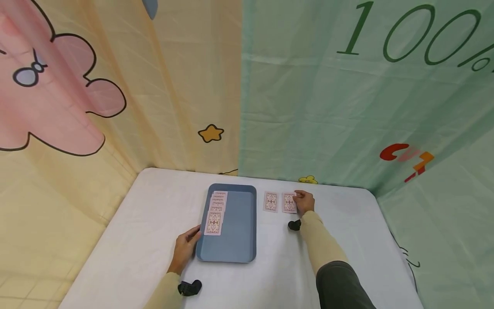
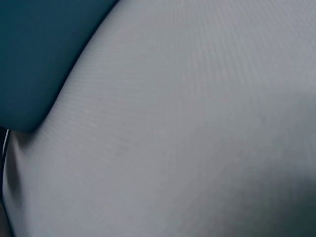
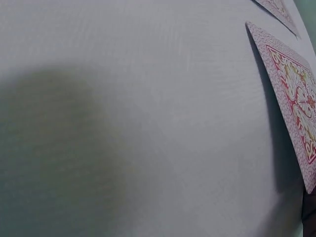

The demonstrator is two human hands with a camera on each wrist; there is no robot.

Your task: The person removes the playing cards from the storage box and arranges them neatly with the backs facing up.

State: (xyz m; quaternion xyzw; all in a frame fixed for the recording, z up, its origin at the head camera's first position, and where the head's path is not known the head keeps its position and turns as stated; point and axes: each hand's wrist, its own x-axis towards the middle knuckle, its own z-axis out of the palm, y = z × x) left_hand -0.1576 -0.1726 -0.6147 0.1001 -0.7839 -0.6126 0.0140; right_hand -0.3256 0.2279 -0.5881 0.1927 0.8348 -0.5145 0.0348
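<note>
A blue-grey tray [image 1: 236,253] lies on the white table, its corner also showing at the upper left of the left wrist view. Several playing cards [image 1: 213,223] overlap face down in a column along the tray's left side. My left hand [image 1: 184,249] holds the tray by its left rim, thumb and fingers at the edge. Right of the tray, one patterned card [image 1: 271,202] lies face down. Beside it my right hand [image 1: 305,201] pinches the right edge of another card [image 1: 288,203]. In the right wrist view that card [image 3: 291,89] is tilted, with a shadow beneath it.
White cloth covers the table [image 1: 127,240]. A yellow curtain [image 1: 173,86] and a green curtain [image 1: 308,107] hang behind its far edge. Black wrist cameras [image 1: 190,288] stick out from both wrists, low over the cloth.
</note>
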